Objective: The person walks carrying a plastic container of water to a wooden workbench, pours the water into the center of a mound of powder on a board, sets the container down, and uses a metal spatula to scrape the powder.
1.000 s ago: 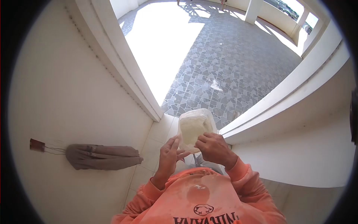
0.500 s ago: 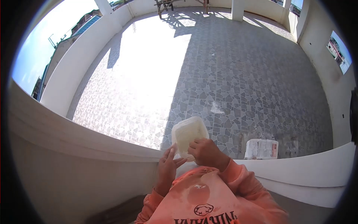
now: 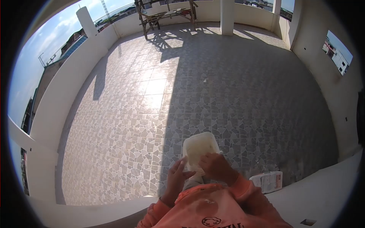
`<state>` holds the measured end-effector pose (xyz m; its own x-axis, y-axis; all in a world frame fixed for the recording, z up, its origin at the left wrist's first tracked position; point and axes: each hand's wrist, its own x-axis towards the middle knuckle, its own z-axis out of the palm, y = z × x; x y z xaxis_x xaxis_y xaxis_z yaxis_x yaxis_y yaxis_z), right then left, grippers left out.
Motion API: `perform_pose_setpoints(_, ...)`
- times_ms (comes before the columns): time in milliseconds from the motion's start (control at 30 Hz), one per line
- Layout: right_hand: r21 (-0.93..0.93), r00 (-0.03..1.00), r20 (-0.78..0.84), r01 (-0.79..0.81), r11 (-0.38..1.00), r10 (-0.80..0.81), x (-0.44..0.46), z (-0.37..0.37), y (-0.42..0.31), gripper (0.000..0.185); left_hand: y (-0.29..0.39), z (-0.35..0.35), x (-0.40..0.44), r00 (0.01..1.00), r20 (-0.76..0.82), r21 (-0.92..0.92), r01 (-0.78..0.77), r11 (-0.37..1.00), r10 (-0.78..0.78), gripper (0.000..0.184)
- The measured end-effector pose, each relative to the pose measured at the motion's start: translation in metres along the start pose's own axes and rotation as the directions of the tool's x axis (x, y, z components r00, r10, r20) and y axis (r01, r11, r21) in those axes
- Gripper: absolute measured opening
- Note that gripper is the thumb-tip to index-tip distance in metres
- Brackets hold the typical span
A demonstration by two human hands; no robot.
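Observation:
A whitish translucent plastic tub (image 3: 185, 149) with rounded corners rests in front of my body, and its inside looks pale. My left hand (image 3: 178, 177) grips the tub's near left corner, fingers along the side and thumb pointing to the right below it. Over the near right part of the tub, my right hand (image 3: 216, 166) is closed with its fingers curled down to the inside. Whatever those fingertips hold, if anything, is hidden. Below the hands is my orange hooded top (image 3: 213, 201) with dark print.
A white box-shaped container (image 3: 267, 181) with a red label stands on the floor at my right. Stone-patterned tiles (image 3: 114, 152) cover the floor, part sunlit, part shaded. Low walls (image 3: 76, 79) surround it. At the far side are a wooden frame (image 3: 167, 17) and a pillar (image 3: 227, 19).
My view has tilted up and shifted, so the tub and both hands appear lower and slightly to the right. The hands keep nearly the same hold, and the sunlit floor looks less glaring.

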<state>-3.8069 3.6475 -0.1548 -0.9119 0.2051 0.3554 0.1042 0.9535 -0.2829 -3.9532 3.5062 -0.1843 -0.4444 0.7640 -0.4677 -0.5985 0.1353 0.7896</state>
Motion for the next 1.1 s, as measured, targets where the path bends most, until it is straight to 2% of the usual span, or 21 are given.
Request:
perform_pose_setpoints(167,-0.036,0.990,0.004,-0.137,0.990,0.138,0.071,-0.002,0.107,0.012,0.050,0.038,0.139,0.989,0.124,0.042,0.080,0.996,-0.084,0.043)
perform_pose_setpoints(200,-0.029,0.989,-0.035,-0.147,0.989,0.146,0.086,-0.001,0.130,0.014,0.059,0.046,0.169,0.985,0.134,0.038,0.099,0.994,-0.104,0.042)
perform_pose_setpoints(300,-0.065,0.979,-0.036,-0.204,0.977,0.202,0.126,0.004,0.197,0.016,0.082,0.064,0.253,0.980,0.173,0.039,0.096,0.995,-0.102,0.042)
perform_pose_setpoints(467,-0.080,0.974,-0.042,-0.225,0.971,0.222,0.193,0.012,0.314,0.017,0.124,0.103,0.383,0.972,0.201,0.092,0.101,0.991,-0.118,0.043)
perform_pose_setpoints(700,-0.015,0.989,0.026,-0.144,0.989,0.145,0.319,0.034,0.509,0.019,0.194,0.167,0.563,0.991,0.072,0.043,0.110,0.993,-0.113,0.045)
perform_pose_setpoints(800,0.051,0.998,0.054,-0.026,0.998,0.023,0.388,0.023,0.585,0.018,0.241,0.192,0.630,0.996,-0.030,0.042,0.089,0.995,-0.088,0.045)
perform_pose_setpoints(867,0.090,0.997,0.059,0.048,0.995,-0.053,0.438,0.021,0.634,0.018,0.254,0.190,0.683,0.994,-0.033,0.161,-0.095,0.982,0.102,0.044)
perform_pose_setpoints(933,0.129,0.993,0.052,0.103,0.986,-0.110,0.485,0.027,0.681,0.018,0.293,0.212,0.729,0.984,-0.092,0.129,-0.141,0.982,0.154,0.044)
perform_pose_setpoints(1000,0.136,0.989,0.043,0.137,0.981,-0.144,0.537,0.029,0.724,0.018,0.339,0.232,0.770,0.975,-0.220,-0.068,-0.056,0.996,0.040,0.047)
perform_pose_setpoints(1100,0.121,0.980,0.071,0.179,0.976,-0.188,0.614,0.041,0.788,0.017,0.371,0.220,0.862,0.978,-0.204,-0.027,-0.058,0.998,0.051,0.042)
